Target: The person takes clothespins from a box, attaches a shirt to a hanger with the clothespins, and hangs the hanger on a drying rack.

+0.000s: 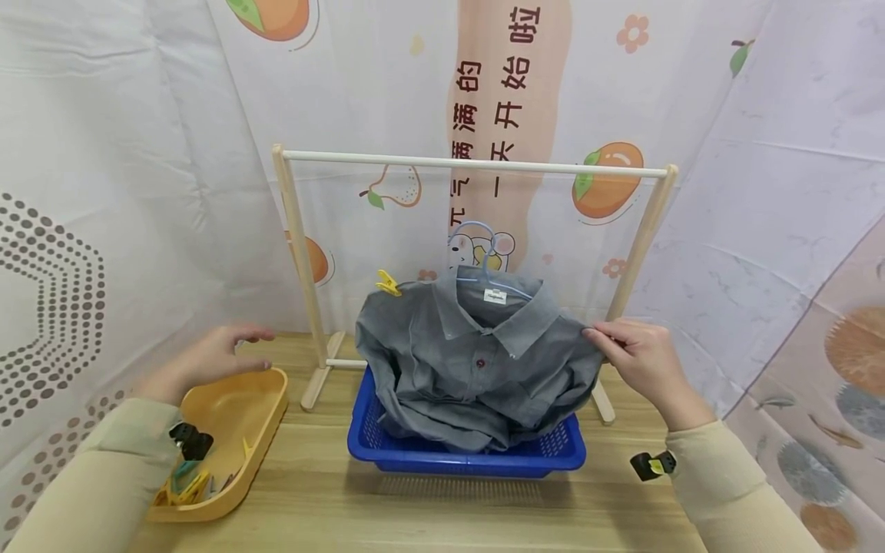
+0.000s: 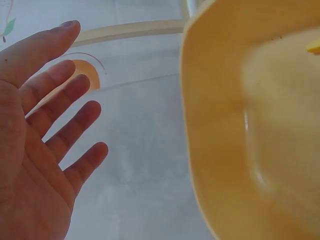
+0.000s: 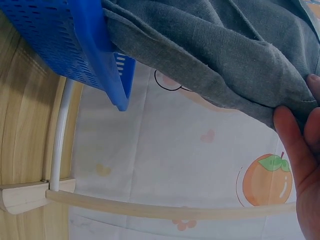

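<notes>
A grey collared shirt (image 1: 442, 346) hangs on a light blue hanger (image 1: 486, 253), its lower part bunched in a blue plastic basket (image 1: 470, 463). On the shirt's left shoulder in the head view sits a yellow clothespin (image 1: 389, 283). My right hand (image 1: 639, 357) pinches the other shoulder; the right wrist view shows its thumb and fingers on the grey cloth (image 3: 240, 65). My left hand (image 1: 221, 355) hovers above the far end of a yellow tray (image 1: 266, 430), fingers spread and holding nothing. In the left wrist view, that palm (image 2: 40, 165) is beside the tray's rim.
Several clothespins (image 1: 193, 488) lie at the near end of the yellow tray. Behind the basket stands a wooden rack with a white crossbar (image 1: 477, 163). Printed curtains (image 1: 387, 92) surround the wooden table (image 1: 311, 491).
</notes>
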`<state>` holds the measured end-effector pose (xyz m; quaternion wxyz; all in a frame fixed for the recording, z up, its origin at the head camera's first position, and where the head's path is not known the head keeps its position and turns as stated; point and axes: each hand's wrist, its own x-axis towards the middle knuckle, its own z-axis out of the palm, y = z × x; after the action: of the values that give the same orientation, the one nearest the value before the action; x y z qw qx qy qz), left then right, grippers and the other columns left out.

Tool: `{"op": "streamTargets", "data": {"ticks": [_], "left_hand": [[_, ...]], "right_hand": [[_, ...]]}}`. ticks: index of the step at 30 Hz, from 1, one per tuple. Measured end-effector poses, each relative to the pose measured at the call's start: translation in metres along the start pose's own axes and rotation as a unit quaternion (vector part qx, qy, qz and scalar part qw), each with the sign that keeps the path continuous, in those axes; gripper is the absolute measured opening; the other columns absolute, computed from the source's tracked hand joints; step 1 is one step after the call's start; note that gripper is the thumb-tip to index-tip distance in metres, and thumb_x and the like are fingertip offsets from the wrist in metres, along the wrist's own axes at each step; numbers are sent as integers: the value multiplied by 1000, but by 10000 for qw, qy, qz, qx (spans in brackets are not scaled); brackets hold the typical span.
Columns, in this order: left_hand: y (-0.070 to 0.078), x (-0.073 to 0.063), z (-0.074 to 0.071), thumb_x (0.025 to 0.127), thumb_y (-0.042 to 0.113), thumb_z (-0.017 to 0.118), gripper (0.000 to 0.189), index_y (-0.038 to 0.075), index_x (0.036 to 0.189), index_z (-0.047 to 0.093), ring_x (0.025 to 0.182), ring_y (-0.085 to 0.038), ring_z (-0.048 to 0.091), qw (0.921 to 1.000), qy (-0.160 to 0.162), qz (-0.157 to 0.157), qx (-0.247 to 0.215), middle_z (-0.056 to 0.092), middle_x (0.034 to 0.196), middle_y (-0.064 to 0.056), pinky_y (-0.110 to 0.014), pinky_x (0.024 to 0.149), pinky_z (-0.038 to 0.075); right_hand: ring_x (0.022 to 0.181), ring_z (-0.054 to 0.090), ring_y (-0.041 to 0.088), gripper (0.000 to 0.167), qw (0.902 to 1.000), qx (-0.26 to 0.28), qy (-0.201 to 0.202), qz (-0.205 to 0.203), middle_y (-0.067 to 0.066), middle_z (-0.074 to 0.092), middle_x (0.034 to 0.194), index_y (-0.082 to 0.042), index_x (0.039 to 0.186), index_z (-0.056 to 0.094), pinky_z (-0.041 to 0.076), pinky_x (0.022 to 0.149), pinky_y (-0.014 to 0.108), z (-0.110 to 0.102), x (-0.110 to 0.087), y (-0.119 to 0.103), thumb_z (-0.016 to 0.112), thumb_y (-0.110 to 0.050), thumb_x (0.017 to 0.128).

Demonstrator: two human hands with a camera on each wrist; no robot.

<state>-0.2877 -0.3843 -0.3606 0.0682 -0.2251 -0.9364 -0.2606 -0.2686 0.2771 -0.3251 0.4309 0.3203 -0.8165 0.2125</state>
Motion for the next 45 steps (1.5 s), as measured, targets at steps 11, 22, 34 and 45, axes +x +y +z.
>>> {"op": "streamTargets", "data": {"ticks": [11,22,34,45], "left_hand": [[-7,-7,7,92,22,79,47,-1,130,65,119,-50,54,9998,-135,-127,21,62,130,-25,-68,93,45],[-16,-16,17,89,17,81,46,-5,126,66,113,-50,57,9998,-182,-2,-33,65,124,-23,-66,92,48],[-27,-24,26,86,12,81,46,-8,125,66,110,-48,59,9978,-583,-204,-235,65,123,-25,-63,90,50],[-37,-32,29,85,10,81,42,-10,120,67,101,-44,64,9919,-1164,-384,-347,68,117,-25,-47,82,56]], "right_hand": [[58,61,-3,5,9999,108,18,-127,-3,76,80,-13,91,84,50,55,16,1,1,2,81,-12,87],[57,60,-3,11,9998,149,38,-126,-5,74,78,-13,91,84,49,54,16,1,1,1,77,-21,93],[55,60,-1,10,9998,81,39,-190,-3,75,77,-10,89,83,49,54,16,0,2,-1,84,-4,81],[55,61,-1,9,9998,169,-18,-52,-2,75,78,-10,91,83,49,53,15,2,2,-1,84,-5,83]]}}
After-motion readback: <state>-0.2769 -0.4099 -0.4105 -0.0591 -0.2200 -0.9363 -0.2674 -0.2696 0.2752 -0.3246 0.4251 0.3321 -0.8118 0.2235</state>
